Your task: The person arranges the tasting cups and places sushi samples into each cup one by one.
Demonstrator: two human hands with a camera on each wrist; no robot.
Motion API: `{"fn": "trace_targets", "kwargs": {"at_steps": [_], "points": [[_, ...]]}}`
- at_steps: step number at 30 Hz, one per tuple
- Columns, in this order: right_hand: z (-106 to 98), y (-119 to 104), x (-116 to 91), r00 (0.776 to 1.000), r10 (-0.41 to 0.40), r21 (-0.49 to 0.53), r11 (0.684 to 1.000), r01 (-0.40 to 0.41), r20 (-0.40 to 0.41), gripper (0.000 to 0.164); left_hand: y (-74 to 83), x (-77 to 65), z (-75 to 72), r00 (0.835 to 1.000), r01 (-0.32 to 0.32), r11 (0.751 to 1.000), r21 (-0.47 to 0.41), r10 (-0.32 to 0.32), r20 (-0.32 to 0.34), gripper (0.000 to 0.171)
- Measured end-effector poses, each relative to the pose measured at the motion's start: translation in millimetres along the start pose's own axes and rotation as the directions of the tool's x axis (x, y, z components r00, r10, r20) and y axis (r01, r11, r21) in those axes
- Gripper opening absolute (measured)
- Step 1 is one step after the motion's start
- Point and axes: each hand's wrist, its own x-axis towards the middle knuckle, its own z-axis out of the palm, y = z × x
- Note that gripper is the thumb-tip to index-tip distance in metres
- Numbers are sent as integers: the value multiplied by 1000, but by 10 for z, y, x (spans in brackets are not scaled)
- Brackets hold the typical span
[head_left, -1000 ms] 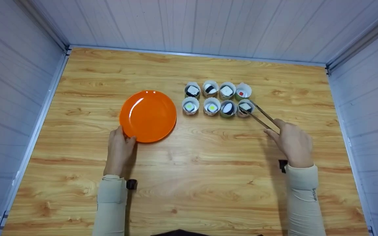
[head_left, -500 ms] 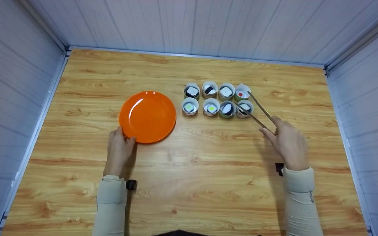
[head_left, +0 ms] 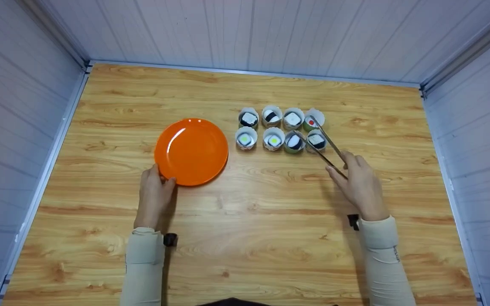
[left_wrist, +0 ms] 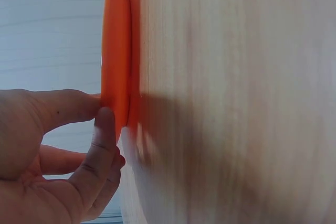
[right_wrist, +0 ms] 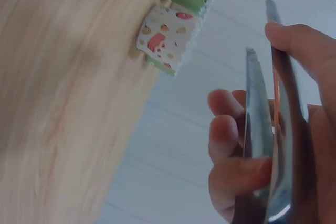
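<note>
My left hand [head_left: 153, 197] pinches the near-left rim of a round orange plate [head_left: 192, 153]; the left wrist view shows thumb and fingers on the edge of the plate [left_wrist: 116, 51]. My right hand [head_left: 360, 189] grips metal tongs [right_wrist: 286, 129], arms spread apart with nothing between them. In the head view the tongs' tips hang over the right end of two rows of small paper cups. One tip is over the cup with a red-dotted piece [head_left: 311, 122], the other over the cup with a white-and-black oval piece [head_left: 294, 141]. Tip height is hard to tell.
Other cups hold small sushi-like pieces: a black-banded one [head_left: 272, 115], white blocks [head_left: 292, 119] and yellow-green-centred rounds [head_left: 274, 140]. The wooden tabletop [head_left: 245, 238] is bounded by pale panel walls [head_left: 249, 34] at the back and sides.
My right hand has moved left with the tongs, their tips shifting from the rightmost front cup to farther left over the cups. The left hand and the plate stay put.
</note>
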Motion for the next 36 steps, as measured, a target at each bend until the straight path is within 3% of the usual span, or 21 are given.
{"fn": "trace_targets", "kwargs": {"at_steps": [6,12,22,36], "points": [[122,-78,-4,1000,-28,80,996,27,7,51,1,6,2,1000,12,1000,5,-12,1,38],[246,-172,25,994,-107,173,979,107,-11,48,10,1,0,1000,26,1000,0,-26,16,41],[461,-457,118,958,-283,188,940,286,-41,52,15,-15,-5,999,48,999,-1,-48,22,45],[714,-1087,330,927,-370,143,923,358,66,54,-12,0,-18,1000,-3,1000,5,3,6,41]]}}
